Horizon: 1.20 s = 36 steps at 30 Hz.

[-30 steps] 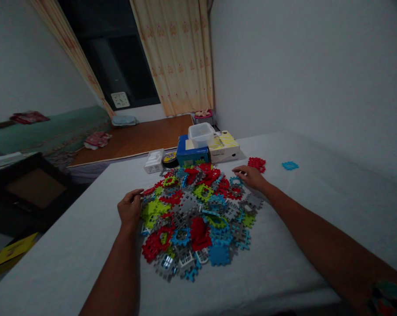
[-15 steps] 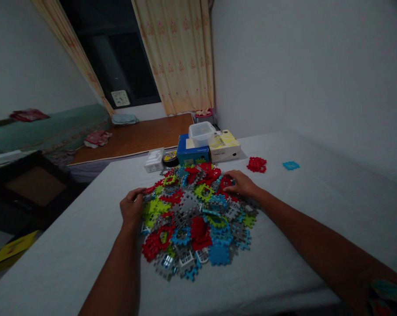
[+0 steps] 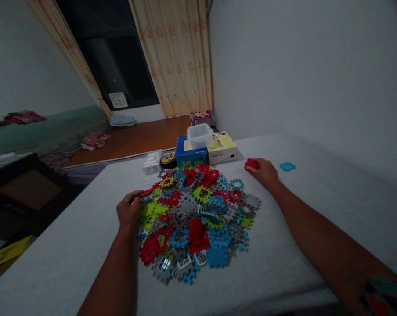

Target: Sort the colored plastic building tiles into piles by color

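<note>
A heap of notched plastic interlocking tiles (image 3: 187,204) in red, lime green, blue, grey and white lies on the pale sheet in front of me. At its left edge my left hand (image 3: 128,210) is closed, thumb and finger pinched at the end of a red tile (image 3: 147,192). My right hand (image 3: 265,172) is right of the heap, closed on a red tile (image 3: 251,164) at the spot of the small red group. The fingers hide part of that group, so I cannot tell the tiles apart. A blue tile (image 3: 287,166) lies flat farther right.
Behind the heap stand a white box (image 3: 152,162), a round black and yellow tin (image 3: 168,160), a blue box (image 3: 191,154) and a yellow and white box (image 3: 223,148). A clear plastic tub (image 3: 199,136) sits on top of the boxes. A white wall (image 3: 300,79) rises on the right.
My right hand has moved right, from the heap's upper right side to the small red group, carrying a red tile. My left hand has stayed at the heap's left edge.
</note>
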Each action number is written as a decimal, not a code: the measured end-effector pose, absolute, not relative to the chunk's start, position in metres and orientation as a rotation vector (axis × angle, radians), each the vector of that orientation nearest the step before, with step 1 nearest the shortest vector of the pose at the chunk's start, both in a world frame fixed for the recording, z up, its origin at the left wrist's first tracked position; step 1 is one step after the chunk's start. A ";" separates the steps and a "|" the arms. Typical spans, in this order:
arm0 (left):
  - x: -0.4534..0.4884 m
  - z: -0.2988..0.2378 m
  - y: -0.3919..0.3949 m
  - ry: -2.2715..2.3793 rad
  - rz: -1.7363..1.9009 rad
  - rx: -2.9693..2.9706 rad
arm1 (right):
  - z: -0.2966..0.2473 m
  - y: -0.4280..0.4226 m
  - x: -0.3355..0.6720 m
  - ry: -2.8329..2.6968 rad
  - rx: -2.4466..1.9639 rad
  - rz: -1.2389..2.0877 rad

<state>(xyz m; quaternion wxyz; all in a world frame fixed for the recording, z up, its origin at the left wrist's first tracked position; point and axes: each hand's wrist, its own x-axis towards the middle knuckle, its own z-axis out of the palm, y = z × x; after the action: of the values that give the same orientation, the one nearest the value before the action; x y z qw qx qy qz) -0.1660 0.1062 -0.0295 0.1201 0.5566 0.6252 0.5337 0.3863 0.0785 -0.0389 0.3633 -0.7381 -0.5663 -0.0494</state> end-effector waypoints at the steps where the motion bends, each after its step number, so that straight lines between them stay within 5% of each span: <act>1: -0.166 -0.029 0.106 1.825 1.555 1.635 | -0.042 0.079 0.394 -1.428 -1.929 -0.141; 7: -0.165 -0.028 0.106 1.851 1.544 1.637 | -0.034 0.080 0.389 -1.409 -1.799 -0.290; 15: -0.167 -0.033 0.108 1.813 1.557 1.649 | -0.003 0.048 0.300 -2.323 -1.187 0.554; 32: -0.167 -0.032 0.107 1.829 1.511 1.728 | 0.001 0.051 0.309 -2.108 -1.243 0.622; 36: -0.166 -0.030 0.106 1.868 1.483 1.719 | -0.013 0.068 0.355 -1.718 -1.599 0.300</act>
<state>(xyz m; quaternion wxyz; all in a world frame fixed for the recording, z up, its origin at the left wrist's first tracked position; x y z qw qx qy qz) -0.1661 0.1059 -0.0304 0.1007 0.5816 0.6322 0.5018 0.3547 0.0676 -0.0125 0.3780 -0.6258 -0.6721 0.1176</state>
